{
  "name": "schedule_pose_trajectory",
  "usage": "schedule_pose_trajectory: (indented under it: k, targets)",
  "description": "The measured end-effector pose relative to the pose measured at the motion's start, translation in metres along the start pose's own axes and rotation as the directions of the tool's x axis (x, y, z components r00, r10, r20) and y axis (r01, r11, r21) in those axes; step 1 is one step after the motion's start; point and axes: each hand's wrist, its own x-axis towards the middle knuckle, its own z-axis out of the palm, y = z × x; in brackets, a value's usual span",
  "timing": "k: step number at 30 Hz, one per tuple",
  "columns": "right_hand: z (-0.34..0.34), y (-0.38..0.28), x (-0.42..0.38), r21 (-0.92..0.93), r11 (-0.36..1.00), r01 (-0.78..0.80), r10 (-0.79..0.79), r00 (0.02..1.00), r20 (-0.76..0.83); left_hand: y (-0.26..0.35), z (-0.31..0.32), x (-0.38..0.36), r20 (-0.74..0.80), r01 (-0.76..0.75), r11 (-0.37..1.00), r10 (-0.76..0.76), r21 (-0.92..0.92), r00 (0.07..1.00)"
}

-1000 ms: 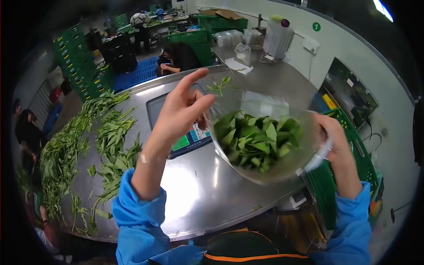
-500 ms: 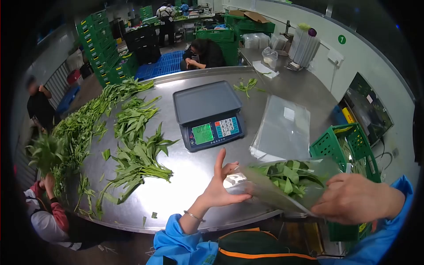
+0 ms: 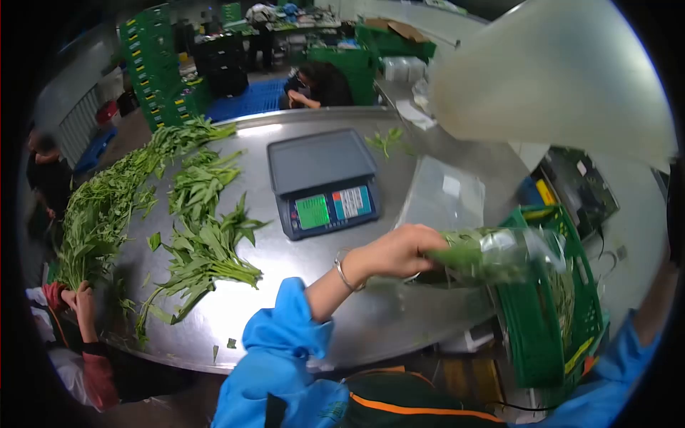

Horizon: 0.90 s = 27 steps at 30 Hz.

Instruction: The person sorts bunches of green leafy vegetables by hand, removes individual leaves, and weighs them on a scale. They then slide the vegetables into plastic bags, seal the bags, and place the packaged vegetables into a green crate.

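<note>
My left hand [image 3: 405,251] is closed around the end of a clear plastic bag of leafy greens [image 3: 474,262], which lies sideways above the table's right part, close to the green crate [image 3: 528,321]. Only the forearm and blue sleeve [image 3: 614,381] of my right arm show at the right edge; the hand itself is out of view. A large curved translucent plastic sheet [image 3: 556,78], funnel-like in shape, fills the upper right, near the camera. Beyond my left hand lies a stack of flat clear bags [image 3: 449,189].
A digital scale [image 3: 321,182] stands mid-table. Bunches of greens [image 3: 214,250] and a long pile of greens [image 3: 107,192] cover the left side. At lower left, another person's hands [image 3: 80,303] hold stems. Stacked green crates [image 3: 150,68] and a crouching person [image 3: 321,85] are behind the table.
The translucent sheet has come off the greens and risen to the upper right, as my right hand left the view. My left hand moved right and now grips the bagged greens.
</note>
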Motion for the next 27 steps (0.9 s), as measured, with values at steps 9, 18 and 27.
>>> schedule_pose_trajectory:
  k: [9, 18, 27]
  targets:
    - [0.068, -0.082, -0.341, 0.106, 0.691, -0.715, 0.351, 0.460, 0.816, 0.051, 0.122, -0.223, -0.008, 0.357, 0.868, -0.378, 0.345, 0.926]
    - [-0.071, -0.166, -0.494, -0.475, -0.041, -0.879, 0.223, -0.471, 0.853, 0.064, 0.253, -0.279, 0.037, 0.686, -0.014, -0.999, -0.727, 0.019]
    - [-0.088, -0.097, -0.471, -0.587, -0.326, -0.741, 0.010, -0.623, 0.782, 0.100, 0.266, -0.246, -0.065, 0.625, -0.011, -0.993, -0.780, -0.098]
